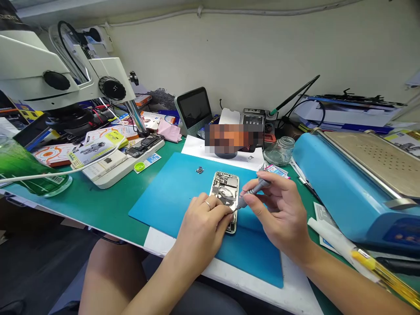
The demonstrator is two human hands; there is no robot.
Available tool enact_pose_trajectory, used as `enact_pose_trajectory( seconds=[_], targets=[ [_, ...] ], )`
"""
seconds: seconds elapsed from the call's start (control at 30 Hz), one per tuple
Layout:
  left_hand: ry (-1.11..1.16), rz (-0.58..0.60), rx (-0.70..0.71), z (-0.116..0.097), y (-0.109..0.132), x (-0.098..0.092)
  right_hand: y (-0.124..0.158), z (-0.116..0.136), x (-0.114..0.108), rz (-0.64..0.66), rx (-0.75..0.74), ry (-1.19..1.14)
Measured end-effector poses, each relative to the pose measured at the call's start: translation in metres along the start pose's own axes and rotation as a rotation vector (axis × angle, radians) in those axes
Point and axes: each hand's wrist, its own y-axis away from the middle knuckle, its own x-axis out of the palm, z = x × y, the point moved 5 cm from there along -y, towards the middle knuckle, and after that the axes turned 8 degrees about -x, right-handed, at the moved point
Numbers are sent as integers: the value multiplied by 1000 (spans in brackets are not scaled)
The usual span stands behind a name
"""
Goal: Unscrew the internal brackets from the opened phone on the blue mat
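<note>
An opened phone (pixel 225 187) with its insides showing lies on a blue work mat (pixel 177 188). My left hand (pixel 205 221), a ring on one finger, rests on the phone's near end with fingers curled, pinning it to the mat. My right hand (pixel 278 210) pinches a slim grey screwdriver (pixel 252 192) like a pen, its tip down on the phone's right edge. A small dark part (pixel 199 170) lies loose on the mat beyond the phone.
A white microscope (pixel 62 74) stands at the left over boxes and a second opened phone (pixel 144 145). A green bottle (pixel 22 170), small screen (pixel 194 109), glass jar (pixel 279 151) and blue machine (pixel 348 183) ring the mat. A yellow-handled tool (pixel 380 271) lies at right.
</note>
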Motion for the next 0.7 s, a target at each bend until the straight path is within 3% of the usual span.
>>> enact_pose_trajectory(
  seconds=[0.7],
  targets=[
    [11, -13, -58, 4, -3, -3, -4, -11, -4, -95, 121, -56]
  ],
)
